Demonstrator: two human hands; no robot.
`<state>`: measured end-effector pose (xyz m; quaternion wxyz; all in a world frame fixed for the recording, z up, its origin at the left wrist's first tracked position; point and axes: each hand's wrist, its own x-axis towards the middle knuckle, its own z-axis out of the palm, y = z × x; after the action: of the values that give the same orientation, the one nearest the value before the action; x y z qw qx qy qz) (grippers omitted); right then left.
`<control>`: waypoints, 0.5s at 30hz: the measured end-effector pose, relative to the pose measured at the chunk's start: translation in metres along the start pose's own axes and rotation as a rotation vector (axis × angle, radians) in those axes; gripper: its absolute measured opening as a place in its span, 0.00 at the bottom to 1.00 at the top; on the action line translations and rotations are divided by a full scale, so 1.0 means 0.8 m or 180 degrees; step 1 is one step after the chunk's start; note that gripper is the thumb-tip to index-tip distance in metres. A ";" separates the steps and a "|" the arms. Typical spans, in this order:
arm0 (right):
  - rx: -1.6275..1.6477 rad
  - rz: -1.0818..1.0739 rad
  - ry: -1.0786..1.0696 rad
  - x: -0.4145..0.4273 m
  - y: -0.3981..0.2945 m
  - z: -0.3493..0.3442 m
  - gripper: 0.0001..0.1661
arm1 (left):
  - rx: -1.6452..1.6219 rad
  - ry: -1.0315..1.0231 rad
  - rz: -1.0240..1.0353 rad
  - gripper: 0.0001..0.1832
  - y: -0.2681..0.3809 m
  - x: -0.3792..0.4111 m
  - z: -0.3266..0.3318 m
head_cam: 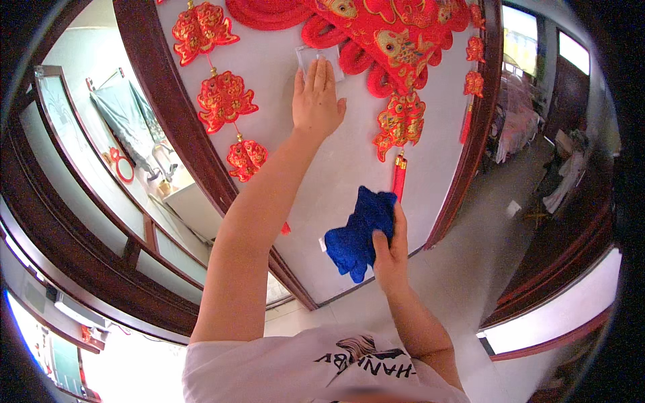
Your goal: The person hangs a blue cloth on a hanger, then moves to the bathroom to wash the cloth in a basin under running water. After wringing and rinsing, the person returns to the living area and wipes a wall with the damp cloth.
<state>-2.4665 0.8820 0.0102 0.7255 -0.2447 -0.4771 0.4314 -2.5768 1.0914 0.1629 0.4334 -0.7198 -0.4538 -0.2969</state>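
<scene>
My left hand (317, 103) is raised against the white wall, its fingers together and its fingertips on a white square wall switch plate (333, 61). Whether the fingers press the plate cannot be told. Lower down, my right hand (393, 247) grips a bunched dark blue cloth (360, 231) with a small white tag, held in front of the wall. Just right of the plate hangs a large red ornament (385, 45) with gold fish; a fish pendant (401, 121) and a red tassel (399, 176) hang below it, the tassel ending behind the cloth.
A string of red fish ornaments (227, 102) hangs left of my left hand, another (474, 83) near the right edge of the wall. Dark wooden door frames (171, 95) border the wall. Through the left doorway a mirror with a red frame (124, 168) shows; clothes and a pale tiled floor (453, 267) lie right.
</scene>
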 end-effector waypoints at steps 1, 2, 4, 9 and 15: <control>-0.0402 -0.0226 -0.0013 0.013 0.001 -0.002 0.33 | 0.0044 -0.0050 0.0018 0.40 0.001 0.005 0.001; -0.0799 -0.0454 -0.0025 0.029 0.007 -0.005 0.33 | 0.0095 -0.0097 0.0037 0.40 0.001 0.009 0.002; -0.1285 -0.0800 -0.0105 0.059 -0.004 -0.004 0.33 | 0.0216 -0.0214 0.0067 0.40 0.002 0.018 0.009; -0.1708 -0.1448 -0.0162 0.110 -0.027 0.012 0.33 | 0.0640 -0.0607 0.0095 0.39 -0.002 0.024 0.002; -0.1947 -0.1663 -0.0259 0.176 -0.026 0.040 0.33 | 0.0942 -0.0671 0.0268 0.35 -0.009 0.016 0.006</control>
<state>-2.4631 0.9911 0.1074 0.6850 -0.3025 -0.6579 0.0799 -2.5782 1.1024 0.1741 0.4965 -0.6937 -0.5050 -0.1314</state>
